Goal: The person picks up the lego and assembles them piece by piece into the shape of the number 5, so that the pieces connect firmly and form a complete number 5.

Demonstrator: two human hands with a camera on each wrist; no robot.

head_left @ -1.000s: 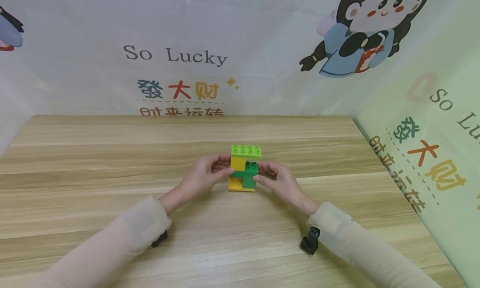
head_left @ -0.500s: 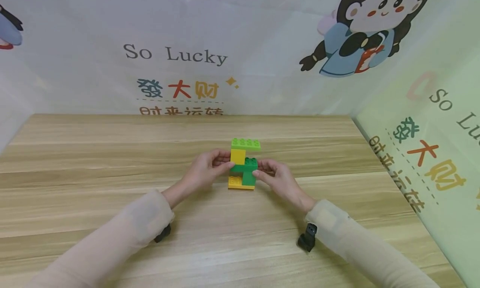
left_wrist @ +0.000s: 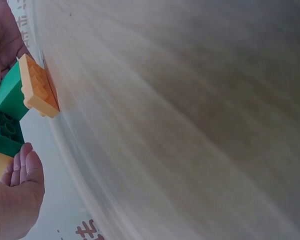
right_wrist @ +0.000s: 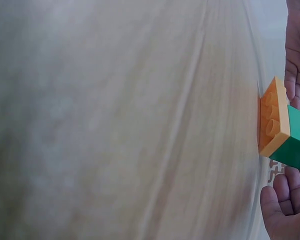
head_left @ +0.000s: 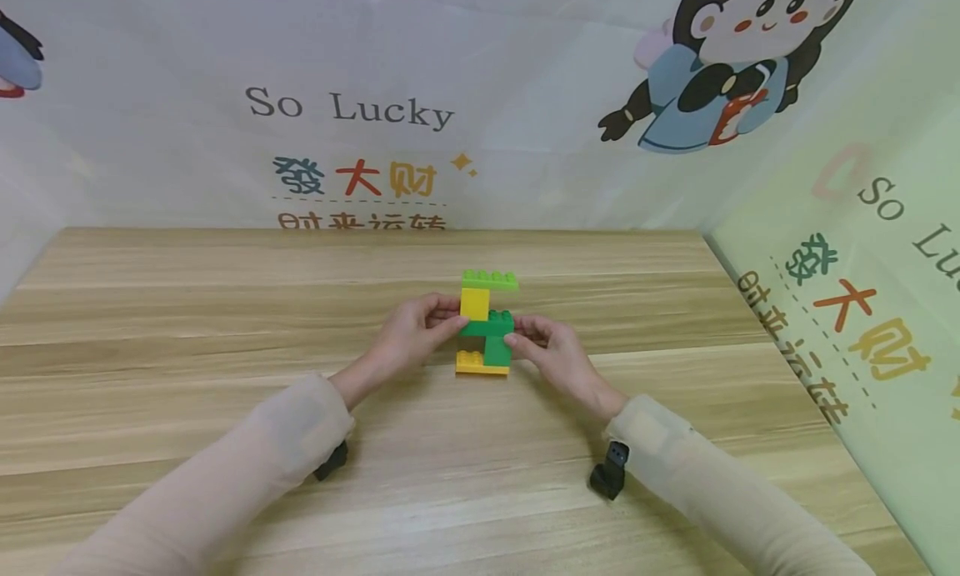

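A stack of toy building bricks stands between the two hands in the head view. From top to bottom it has a light green flat brick (head_left: 490,280), a yellow brick (head_left: 475,304), a dark green brick (head_left: 480,328), another green brick (head_left: 497,351) and an orange base brick (head_left: 482,370). The left hand (head_left: 415,330) pinches the stack from its left side, thumb near where yellow meets green. On the other side, the right hand (head_left: 558,355) grips the green bricks with thumb and fingers. Both wrist views show the orange base brick (left_wrist: 38,86) close to the table; contact is unclear.
The wooden table (head_left: 225,309) stretches out around the hands. Behind it hangs a white printed sheet (head_left: 525,101), and another printed sheet (head_left: 885,251) closes off the right side. A black camera (head_left: 609,472) sits under the right wrist.
The stack has tilted and risen slightly in the head view: the top brick moved up and its studs now show nearly edge-on. Both hands kept their hold and shifted slightly upward with it.
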